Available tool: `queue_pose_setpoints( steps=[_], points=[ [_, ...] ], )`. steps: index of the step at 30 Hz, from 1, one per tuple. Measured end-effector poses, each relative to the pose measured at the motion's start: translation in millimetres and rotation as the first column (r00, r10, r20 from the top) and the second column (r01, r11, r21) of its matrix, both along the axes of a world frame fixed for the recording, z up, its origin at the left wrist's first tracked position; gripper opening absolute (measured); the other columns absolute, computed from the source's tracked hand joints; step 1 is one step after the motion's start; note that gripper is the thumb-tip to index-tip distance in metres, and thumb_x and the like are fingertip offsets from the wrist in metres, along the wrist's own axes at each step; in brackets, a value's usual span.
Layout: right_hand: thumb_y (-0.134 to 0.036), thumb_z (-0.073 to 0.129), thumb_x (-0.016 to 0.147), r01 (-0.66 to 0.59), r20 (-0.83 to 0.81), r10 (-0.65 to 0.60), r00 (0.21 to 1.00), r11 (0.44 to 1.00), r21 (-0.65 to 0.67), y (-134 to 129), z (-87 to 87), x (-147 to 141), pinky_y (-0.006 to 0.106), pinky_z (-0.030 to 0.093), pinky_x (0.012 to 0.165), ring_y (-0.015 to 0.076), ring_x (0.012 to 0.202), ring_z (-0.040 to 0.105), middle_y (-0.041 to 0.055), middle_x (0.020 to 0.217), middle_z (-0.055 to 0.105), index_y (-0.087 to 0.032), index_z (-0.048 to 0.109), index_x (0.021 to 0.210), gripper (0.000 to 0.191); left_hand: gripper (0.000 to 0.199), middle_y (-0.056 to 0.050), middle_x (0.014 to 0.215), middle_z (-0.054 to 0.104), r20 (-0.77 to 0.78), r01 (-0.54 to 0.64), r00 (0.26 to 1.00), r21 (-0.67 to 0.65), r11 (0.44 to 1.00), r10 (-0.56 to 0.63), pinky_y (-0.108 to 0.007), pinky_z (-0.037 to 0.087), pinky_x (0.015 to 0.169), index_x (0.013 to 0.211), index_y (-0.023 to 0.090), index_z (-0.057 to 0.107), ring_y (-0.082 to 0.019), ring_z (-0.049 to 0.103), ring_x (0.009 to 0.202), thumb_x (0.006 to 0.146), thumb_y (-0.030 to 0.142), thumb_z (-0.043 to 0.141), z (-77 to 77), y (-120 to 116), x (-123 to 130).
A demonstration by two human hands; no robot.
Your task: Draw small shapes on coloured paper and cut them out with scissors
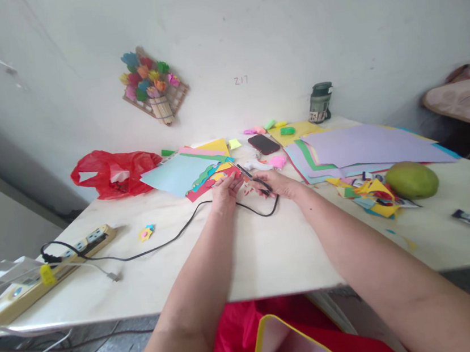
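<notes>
My right hand (274, 185) is closed around the black handles of a pair of scissors (244, 171), whose blades point left and away from me. Close beside the blades, my left hand (226, 190) has its fingers closed on a red paper piece (235, 172). Small red scraps (247, 189) lie on the table between my hands. Left of my left hand lies a red sheet (198, 192) with green, blue and yellow wavy cut-outs (205, 174) on it. A white object (258, 165), partly hidden by the scissors and my right hand, lies just behind them.
Paper sheets (342, 145) lie at the right, behind a pile of scraps (374, 196) and a green fruit (412, 180). A phone (263, 144) lies at the back. A black cord (162, 246) runs from the power strip (77, 252) past my hands. A red bag (119, 173) sits left.
</notes>
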State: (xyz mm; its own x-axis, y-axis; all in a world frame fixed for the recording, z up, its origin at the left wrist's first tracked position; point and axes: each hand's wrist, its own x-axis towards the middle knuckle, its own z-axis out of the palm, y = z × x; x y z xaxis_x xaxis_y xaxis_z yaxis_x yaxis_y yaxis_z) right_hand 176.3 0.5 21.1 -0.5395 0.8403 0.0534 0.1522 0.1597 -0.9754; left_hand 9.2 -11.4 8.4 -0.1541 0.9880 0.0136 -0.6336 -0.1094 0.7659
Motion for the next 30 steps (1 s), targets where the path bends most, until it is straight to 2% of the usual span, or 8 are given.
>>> queue_pose_setpoints(
  steps=[5, 13, 25, 30],
  points=[
    [-0.031, 0.065, 0.083, -0.006, -0.007, 0.006, 1.000, 1.000, -0.013, -4, 4.0, 1, 0.014, 0.026, 0.028, 0.0052, 0.038, 0.047, -0.0032, 0.053, 0.056, -0.016, 0.053, 0.075, 0.021, 0.016, -0.005, 0.072, 0.072, -0.021, -0.005, 1.000, 0.002, 1.000, 0.005, -0.037, 0.052, 0.091, 0.067, 0.015, 0.063, -0.021, 0.072, 0.081, 0.062, 0.016, 0.078, -1.6, 1, 0],
    [-0.037, 0.068, 0.079, -0.017, -0.034, 0.017, 0.999, 1.000, 0.004, -4, 5.4, 4, 0.014, 0.024, 0.028, 0.0044, 0.038, 0.046, -0.0038, 0.055, 0.054, -0.015, 0.055, 0.076, 0.025, 0.026, -0.002, 0.065, 0.070, -0.022, 0.044, 0.999, 0.027, 0.999, -0.043, -0.034, 0.055, 0.081, 0.063, 0.016, 0.055, -0.020, 0.072, 0.072, 0.054, 0.015, 0.080, -0.8, -3, 2],
    [-0.032, 0.063, 0.083, -0.015, 0.023, 0.014, 1.000, 1.000, 0.001, -6, 13.2, 10, 0.014, 0.026, 0.031, 0.0053, 0.039, 0.047, -0.0027, 0.053, 0.055, -0.016, 0.055, 0.076, 0.020, 0.024, -0.003, 0.065, 0.069, -0.215, 0.179, 0.961, -0.005, 0.984, -0.176, -0.037, 0.056, 0.085, 0.061, 0.015, 0.056, -0.014, 0.068, 0.062, 0.060, 0.015, 0.079, 2.8, -6, -1],
    [-0.041, 0.064, 0.083, -0.025, -0.033, 0.025, 0.999, 1.000, 0.002, -5, 11.1, 11, 0.016, 0.029, 0.031, 0.0070, 0.042, 0.051, -0.0008, 0.056, 0.058, -0.015, 0.054, 0.074, 0.028, 0.028, -0.002, 0.065, 0.068, -0.214, 0.188, 0.960, 0.022, 0.982, -0.180, -0.039, 0.055, 0.087, 0.059, 0.015, 0.055, -0.017, 0.070, 0.067, 0.057, 0.018, 0.083, 1.0, -6, -2]
  ],
)
